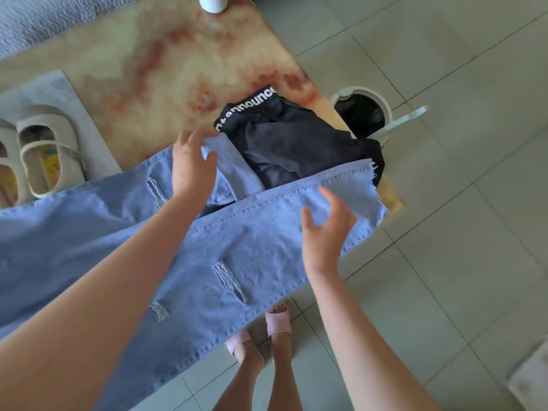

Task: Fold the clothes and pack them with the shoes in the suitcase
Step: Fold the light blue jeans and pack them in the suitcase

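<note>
Light blue ripped jeans (225,256) lie across the marble-patterned table (154,63), one leg hanging over its front edge. My left hand (191,164) hovers over the far leg with fingers spread and relaxed. My right hand (324,229) is over the near leg's hem, fingers loosely curved, gripping nothing. A black garment (296,140) with a white-lettered waistband lies partly under the jeans. A pair of cream strap shoes (44,155) stands at the left on a grey surface. The suitcase is out of view.
A white cup (212,2) stands at the table's far edge. A round white bin (363,111) with an open lid sits on the tiled floor to the right of the table. My feet in pink slippers (277,320) are below the hanging jeans.
</note>
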The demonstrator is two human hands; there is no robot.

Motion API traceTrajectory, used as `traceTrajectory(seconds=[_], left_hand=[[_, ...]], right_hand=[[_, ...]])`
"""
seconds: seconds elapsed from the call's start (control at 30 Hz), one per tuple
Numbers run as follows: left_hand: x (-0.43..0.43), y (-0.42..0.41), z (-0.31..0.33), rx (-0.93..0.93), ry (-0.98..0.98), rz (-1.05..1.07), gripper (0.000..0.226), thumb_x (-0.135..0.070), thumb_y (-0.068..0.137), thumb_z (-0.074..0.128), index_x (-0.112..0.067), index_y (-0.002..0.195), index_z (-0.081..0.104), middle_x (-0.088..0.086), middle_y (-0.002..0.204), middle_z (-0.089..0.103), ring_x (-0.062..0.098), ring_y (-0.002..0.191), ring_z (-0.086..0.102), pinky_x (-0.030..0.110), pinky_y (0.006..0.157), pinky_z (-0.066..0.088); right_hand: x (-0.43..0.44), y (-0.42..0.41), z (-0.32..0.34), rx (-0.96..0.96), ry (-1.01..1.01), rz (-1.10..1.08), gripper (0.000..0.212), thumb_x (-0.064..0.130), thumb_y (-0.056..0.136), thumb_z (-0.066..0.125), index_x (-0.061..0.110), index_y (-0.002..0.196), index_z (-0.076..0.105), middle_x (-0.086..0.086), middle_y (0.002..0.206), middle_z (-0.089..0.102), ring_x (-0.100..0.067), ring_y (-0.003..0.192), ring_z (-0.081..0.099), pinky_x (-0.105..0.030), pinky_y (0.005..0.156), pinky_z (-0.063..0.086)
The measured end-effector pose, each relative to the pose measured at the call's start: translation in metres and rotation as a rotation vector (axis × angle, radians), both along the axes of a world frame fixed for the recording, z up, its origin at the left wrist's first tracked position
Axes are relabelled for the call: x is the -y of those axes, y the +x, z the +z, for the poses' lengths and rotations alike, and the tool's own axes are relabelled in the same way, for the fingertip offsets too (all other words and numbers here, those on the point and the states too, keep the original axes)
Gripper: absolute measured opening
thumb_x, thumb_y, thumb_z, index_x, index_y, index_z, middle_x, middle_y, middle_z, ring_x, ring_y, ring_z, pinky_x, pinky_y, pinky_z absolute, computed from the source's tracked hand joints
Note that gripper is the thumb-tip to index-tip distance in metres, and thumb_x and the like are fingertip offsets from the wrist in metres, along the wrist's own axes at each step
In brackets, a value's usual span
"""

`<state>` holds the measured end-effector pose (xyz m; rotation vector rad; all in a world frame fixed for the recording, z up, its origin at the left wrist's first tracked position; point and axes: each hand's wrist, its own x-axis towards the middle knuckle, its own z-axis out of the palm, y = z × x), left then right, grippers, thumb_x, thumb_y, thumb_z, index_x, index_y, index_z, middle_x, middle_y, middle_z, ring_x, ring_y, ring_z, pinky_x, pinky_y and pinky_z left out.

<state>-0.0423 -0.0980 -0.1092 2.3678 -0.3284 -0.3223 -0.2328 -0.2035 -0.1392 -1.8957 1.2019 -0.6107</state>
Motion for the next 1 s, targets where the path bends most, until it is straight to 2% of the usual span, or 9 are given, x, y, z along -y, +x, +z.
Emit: traceTrajectory(seconds=[0.13, 0.2, 0.37, 0.5, 0.67, 0.77, 0.87, 0.93, 1.0], left_hand=[[-0.022, 0.015, -0.01, -0.379, 0.001, 0.222, 0.05, -0.024, 0.091, 0.061, -0.008, 0.134, 0.042, 0.009, 0.118, 0.058, 0.026, 0.105, 0.06, 0.038, 0.094, 0.047], [-0.023, 0.013, -0.011, -0.542, -0.099, 0.28, 0.058, -0.025, 0.089, 0.065, -0.008, 0.137, 0.038, 0.008, 0.103, 0.063, 0.022, 0.085, 0.066, 0.04, 0.086, 0.054], [-0.019, 0.014, -0.01, -0.576, -0.202, 0.3, 0.056, -0.017, 0.079, 0.074, -0.011, 0.129, 0.05, -0.001, 0.08, 0.067, 0.016, 0.081, 0.067, 0.03, 0.077, 0.056], [-0.011, 0.015, 0.007, -0.684, -0.499, 0.33, 0.043, -0.001, 0.08, 0.069, -0.01, 0.118, 0.052, 0.009, 0.089, 0.066, 0.021, 0.086, 0.066, 0.03, 0.081, 0.056], [-0.01, 0.021, 0.023, -0.74, -0.7, 0.335, 0.038, 0.001, 0.086, 0.064, -0.011, 0.118, 0.048, 0.007, 0.08, 0.067, 0.013, 0.073, 0.067, 0.025, 0.078, 0.057], [-0.013, 0.029, 0.02, -0.736, -0.735, 0.366, 0.04, -0.002, 0.086, 0.066, -0.008, 0.121, 0.048, 0.008, 0.084, 0.067, 0.017, 0.08, 0.067, 0.027, 0.081, 0.057], [-0.01, 0.03, 0.015, -0.621, -0.584, 0.22, 0.038, -0.001, 0.087, 0.063, -0.007, 0.123, 0.05, 0.003, 0.093, 0.067, 0.013, 0.084, 0.062, 0.027, 0.081, 0.051], [-0.009, 0.03, 0.012, -0.513, -0.482, 0.134, 0.037, 0.001, 0.088, 0.059, -0.007, 0.124, 0.054, 0.002, 0.102, 0.065, 0.006, 0.079, 0.059, 0.019, 0.07, 0.046], [-0.008, 0.029, 0.009, -0.436, -0.42, 0.074, 0.037, 0.001, 0.088, 0.059, -0.011, 0.122, 0.056, 0.0, 0.106, 0.062, 0.007, 0.083, 0.06, 0.013, 0.069, 0.043]], right_hand=[[-0.034, 0.041, -0.005, -0.111, -0.154, 0.226, 0.031, 0.021, 0.076, 0.071, 0.014, 0.106, 0.067, -0.002, 0.108, 0.065, -0.033, 0.104, 0.052, -0.025, 0.094, 0.025], [-0.046, 0.057, -0.008, -0.161, -0.217, 0.249, 0.033, 0.022, 0.073, 0.074, 0.014, 0.104, 0.068, -0.005, 0.106, 0.063, -0.034, 0.103, 0.049, -0.029, 0.09, 0.027], [-0.051, 0.077, -0.014, -0.255, -0.379, 0.298, 0.046, 0.039, 0.065, 0.082, 0.012, 0.1, 0.068, -0.006, 0.099, 0.06, -0.023, 0.098, 0.036, -0.032, 0.085, 0.029], [-0.056, 0.086, -0.015, -0.298, -0.452, 0.34, 0.044, 0.041, 0.062, 0.082, 0.012, 0.091, 0.066, -0.005, 0.095, 0.06, -0.022, 0.094, 0.034, -0.031, 0.083, 0.029], [-0.041, 0.099, 0.003, -0.094, -0.326, 0.15, 0.003, 0.01, 0.075, 0.066, 0.01, 0.078, 0.065, -0.001, 0.077, 0.063, -0.03, 0.083, 0.05, -0.041, 0.071, 0.047], [-0.017, 0.102, 0.03, 0.051, -0.151, 0.159, 0.011, 0.015, 0.089, 0.053, 0.01, 0.093, 0.062, 0.001, 0.077, 0.062, -0.026, 0.074, 0.055, -0.038, 0.067, 0.044], [0.009, 0.11, 0.049, 0.048, -0.055, 0.152, 0.014, 0.02, 0.096, 0.05, 0.011, 0.101, 0.06, 0.007, 0.08, 0.058, -0.015, 0.073, 0.05, -0.028, 0.062, 0.034], [0.028, 0.12, 0.059, 0.045, -0.041, 0.133, 0.011, 0.021, 0.096, 0.051, 0.014, 0.092, 0.06, 0.008, 0.076, 0.054, -0.011, 0.071, 0.044, -0.027, 0.061, 0.028], [0.047, 0.135, 0.068, 0.043, -0.067, 0.141, 0.028, 0.018, 0.095, 0.053, 0.025, 0.069, 0.043, 0.011, 0.063, 0.04, -0.009, 0.064, 0.031, -0.027, 0.057, 0.021]])
